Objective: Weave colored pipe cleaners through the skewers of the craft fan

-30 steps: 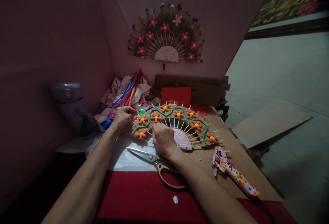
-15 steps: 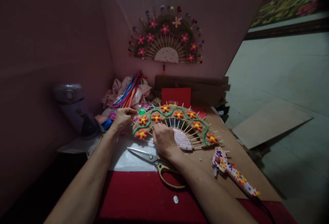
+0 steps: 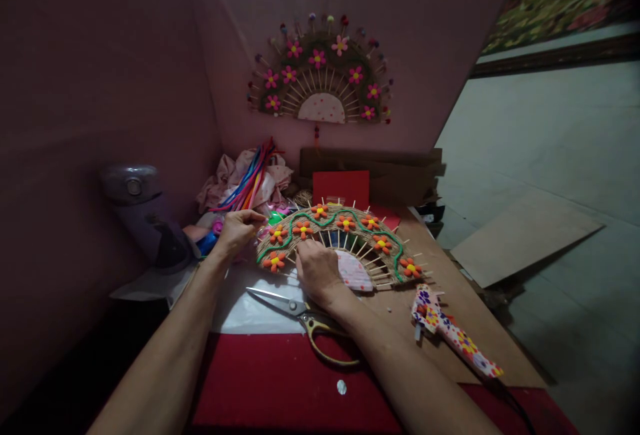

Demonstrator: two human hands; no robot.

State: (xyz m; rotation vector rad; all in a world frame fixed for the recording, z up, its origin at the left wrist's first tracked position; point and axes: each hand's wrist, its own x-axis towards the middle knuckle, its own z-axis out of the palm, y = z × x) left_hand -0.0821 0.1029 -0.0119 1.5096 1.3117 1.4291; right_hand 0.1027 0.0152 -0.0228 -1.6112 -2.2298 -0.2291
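A twine-wrapped fan studded with orange flowers lies at the center of the frame, its lower right over brown board, as two bare hands work at its left side. The left hand has its fingers drawn together in a pinch just beside the upper left rim; whether anything thin is between them, one cannot tell. The right hand curls its fingers at the inner edge, their exact hold hidden. Good work here likely calls for a light, steady brace on the woven band, small moves from the pinch, and no pressure on the slender sticks or raised petals. The scissors, partly beneath the right wrist on the tabletop, seem best slid aside, lest a forearm catch the handles
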